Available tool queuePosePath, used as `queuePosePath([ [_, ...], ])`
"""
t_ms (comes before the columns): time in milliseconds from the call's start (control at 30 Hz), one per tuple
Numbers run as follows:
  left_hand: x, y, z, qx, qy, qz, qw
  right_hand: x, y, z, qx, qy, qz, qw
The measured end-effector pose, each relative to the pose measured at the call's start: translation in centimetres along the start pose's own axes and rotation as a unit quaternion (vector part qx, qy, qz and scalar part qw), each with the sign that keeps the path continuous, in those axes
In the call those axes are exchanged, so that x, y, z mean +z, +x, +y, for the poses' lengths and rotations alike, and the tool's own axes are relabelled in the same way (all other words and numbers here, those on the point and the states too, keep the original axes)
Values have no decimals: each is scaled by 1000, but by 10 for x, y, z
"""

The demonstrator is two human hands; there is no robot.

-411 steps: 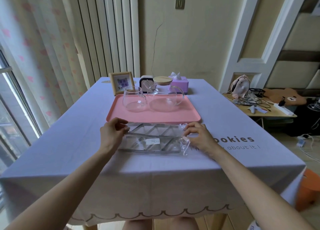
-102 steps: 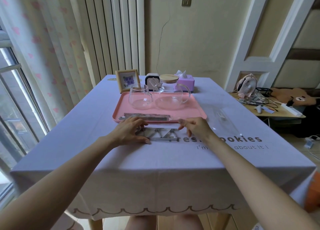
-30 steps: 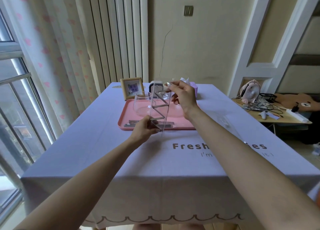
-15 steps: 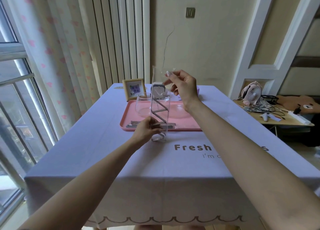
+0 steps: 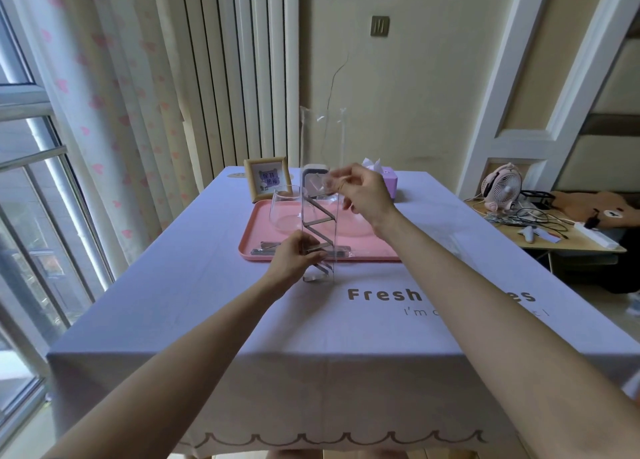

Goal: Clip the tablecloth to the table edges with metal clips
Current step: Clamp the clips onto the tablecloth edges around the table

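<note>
**Unpacking the clips.** Clear bag held upright over the cloth, with zigzag metal clips inside. The left hand grasps the bag's lower end round the clips; the right hand pinches the film higher up. Loose clips lie on the pink tray. The clips are probably light, stiff and springy, best taken by the closed bend. The film looks slippery. The cloth's near edge carries no clip.

Clip bag was flat on the tablecloth, now upright. Left hand grips its lower end, right hand pinches it higher up. Loose clips now lie on the pink tray.
</note>
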State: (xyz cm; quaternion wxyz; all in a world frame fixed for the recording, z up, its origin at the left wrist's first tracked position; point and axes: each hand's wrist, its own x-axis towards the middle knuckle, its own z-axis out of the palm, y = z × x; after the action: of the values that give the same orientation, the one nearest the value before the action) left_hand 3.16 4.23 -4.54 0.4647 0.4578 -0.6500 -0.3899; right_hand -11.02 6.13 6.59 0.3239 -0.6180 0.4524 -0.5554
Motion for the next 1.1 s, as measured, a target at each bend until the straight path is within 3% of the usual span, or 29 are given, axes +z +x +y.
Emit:
queuePosePath([
  [100, 0, 0, 1, 4, -13, 7, 1000, 1, -1, 13, 15, -5, 1, 1000],
  [333, 3, 2, 4, 0, -49, 9, 999, -2, 10, 7, -16, 79, 121, 989],
  [567, 5, 2, 9, 16, -43, 44, 998, -3, 1, 20, 40, 24, 27, 999],
  [700, 4, 1, 10, 16, -49, 45, 998, -3, 0, 25, 58, 38, 18, 997],
  [900, 0, -1, 2, 4, 41, 81, 996, 0, -5, 30, 94, 35, -14, 995],
  [1100, -2, -2, -4, -3, 71, 79, 994, 2, -7, 36, 102, 42, 9, 994],
])
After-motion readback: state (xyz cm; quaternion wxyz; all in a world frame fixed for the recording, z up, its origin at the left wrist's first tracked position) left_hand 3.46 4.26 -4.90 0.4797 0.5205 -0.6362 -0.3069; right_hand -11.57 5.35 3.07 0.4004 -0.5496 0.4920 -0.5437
